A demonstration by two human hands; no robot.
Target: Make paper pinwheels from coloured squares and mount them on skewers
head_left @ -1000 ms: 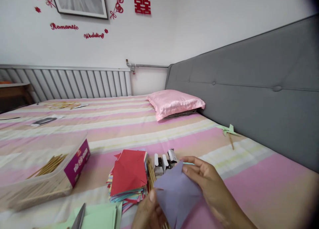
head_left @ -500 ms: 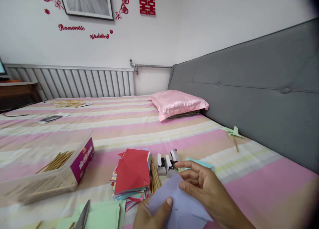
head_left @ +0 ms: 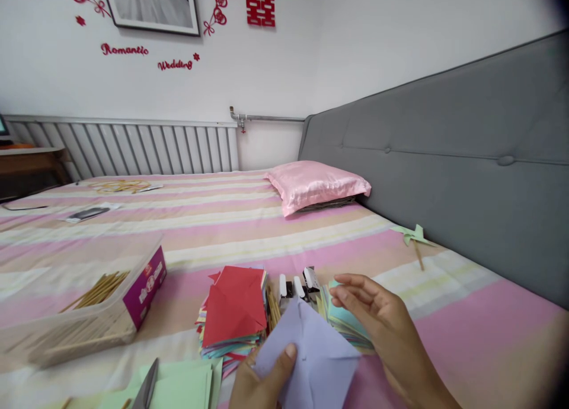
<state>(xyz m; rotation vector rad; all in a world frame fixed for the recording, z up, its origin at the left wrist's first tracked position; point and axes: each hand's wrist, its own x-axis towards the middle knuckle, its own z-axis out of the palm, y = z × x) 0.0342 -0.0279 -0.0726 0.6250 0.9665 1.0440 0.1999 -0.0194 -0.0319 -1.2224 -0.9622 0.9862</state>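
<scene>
My left hand [head_left: 264, 376] grips a lilac square of paper [head_left: 317, 361] at its left side, thumb on top. The sheet has slits running in from its corners and a small mark near the middle. Just right of the paper, my right hand [head_left: 382, 320] is raised with loosely curved fingers, apart from the sheet; I see nothing in it. Behind that hand lies a stack of pale blue and yellow paper [head_left: 351, 326]. Left of the lilac sheet is a stack of coloured squares with a red square [head_left: 237, 305] on top. Small open boxes [head_left: 300, 287] stand beyond the sheet.
Thin brown sticks [head_left: 273, 305] lie beside the red-topped stack. A clear plastic box [head_left: 144, 284] holds more sticks. Scissors [head_left: 146, 388] rest on green paper [head_left: 186, 385]. A green pinwheel [head_left: 415, 237] lies near the grey headboard [head_left: 466, 142], and a pink pillow [head_left: 317, 184] farther back.
My right hand has let go of the lilac paper and moved off to the right. My left hand still grips the sheet, which now lies more squarely in view.
</scene>
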